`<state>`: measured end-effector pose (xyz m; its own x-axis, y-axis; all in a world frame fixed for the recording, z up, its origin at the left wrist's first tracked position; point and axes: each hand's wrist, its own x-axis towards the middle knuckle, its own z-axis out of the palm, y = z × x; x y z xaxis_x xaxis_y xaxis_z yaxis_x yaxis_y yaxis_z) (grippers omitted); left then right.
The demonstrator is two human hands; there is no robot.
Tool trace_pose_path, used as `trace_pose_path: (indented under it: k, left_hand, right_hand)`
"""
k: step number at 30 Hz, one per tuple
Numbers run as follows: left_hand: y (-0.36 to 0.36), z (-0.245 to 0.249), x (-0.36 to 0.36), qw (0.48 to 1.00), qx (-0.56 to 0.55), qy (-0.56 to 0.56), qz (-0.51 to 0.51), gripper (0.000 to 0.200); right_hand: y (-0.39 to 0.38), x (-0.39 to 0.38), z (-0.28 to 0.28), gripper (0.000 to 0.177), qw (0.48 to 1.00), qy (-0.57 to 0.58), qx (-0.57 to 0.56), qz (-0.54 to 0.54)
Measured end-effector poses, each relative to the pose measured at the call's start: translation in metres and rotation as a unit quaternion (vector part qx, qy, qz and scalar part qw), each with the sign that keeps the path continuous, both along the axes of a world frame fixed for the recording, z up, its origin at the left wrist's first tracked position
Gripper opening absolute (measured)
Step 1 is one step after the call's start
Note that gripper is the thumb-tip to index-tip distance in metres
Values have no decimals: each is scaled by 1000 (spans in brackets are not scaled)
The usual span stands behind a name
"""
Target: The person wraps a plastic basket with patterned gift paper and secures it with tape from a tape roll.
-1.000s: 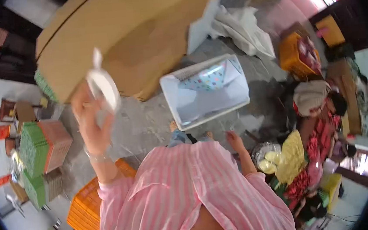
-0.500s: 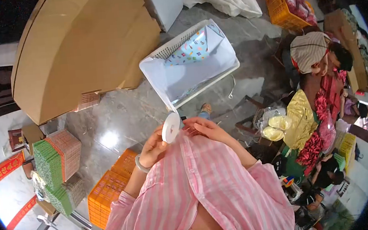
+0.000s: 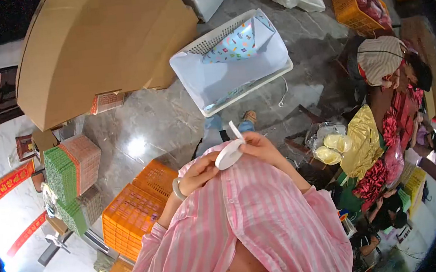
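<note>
A roll of white tape (image 3: 228, 155) is held in front of my pink-striped shirt. My left hand (image 3: 199, 173) grips the roll's left edge between thumb and fingers. At the roll's right side, my right hand (image 3: 261, 148) pinches the tape where a short loose end (image 3: 235, 130) sticks up and away. Beyond my hands a white plastic basket (image 3: 200, 97) stands on the floor. Inside it lie white sheets (image 3: 243, 71) and a light blue patterned sheet (image 3: 232, 45), part of it folded over.
Large brown cardboard (image 3: 101, 47) stands at the upper left. Orange crates (image 3: 131, 211) and stacked green-and-red packs (image 3: 71, 172) are on my left. To the right, people sit around a table with gold wrapping (image 3: 361, 141). Another orange crate (image 3: 346, 3) stands far right.
The roll has tilted and shifted to the right. My right hand, formerly open beside it, now pinches the tape. The loose end has swung to the right. The view has shifted slightly.
</note>
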<state>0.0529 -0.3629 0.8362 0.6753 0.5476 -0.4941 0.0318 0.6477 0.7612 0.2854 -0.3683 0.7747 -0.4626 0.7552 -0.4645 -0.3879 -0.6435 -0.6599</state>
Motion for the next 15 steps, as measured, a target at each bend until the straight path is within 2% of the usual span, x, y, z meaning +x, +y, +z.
trace_pose_path:
  k: [1, 2, 3, 4, 5, 7, 8, 11, 15]
  left_hand:
    - [2, -1, 0, 1000, 1, 1, 5, 40]
    - [3, -3, 0, 999, 2, -4, 50, 40]
    - [3, -3, 2, 993, 50, 4, 104, 38]
    - [4, -3, 3, 983, 101, 16, 155, 37]
    - [7, 3, 2, 982, 103, 16, 157, 37]
    - [20, 23, 3, 970, 72, 58, 227, 33]
    - [27, 32, 5, 959, 132, 54, 244, 30]
    - [50, 42, 5, 952, 201, 24, 230, 33]
    - [69, 52, 13, 947, 253, -13, 199, 40]
  right_hand:
    - [1, 2, 3, 19, 1000, 1, 1, 5]
    - [2, 4, 4, 18, 998, 23, -21, -53]
    - [4, 6, 6, 17, 992, 44, -42, -112]
    - [10, 10, 9, 16, 988, 89, -33, -124]
    - [13, 11, 14, 16, 988, 89, -31, -122]
    - [20, 11, 34, 15, 982, 34, -21, -185]
    - [25, 8, 49, 14, 981, -9, -15, -191]
    - [25, 4, 53, 16, 982, 13, 28, -184]
    - [24, -7, 79, 18, 982, 33, 23, -183]
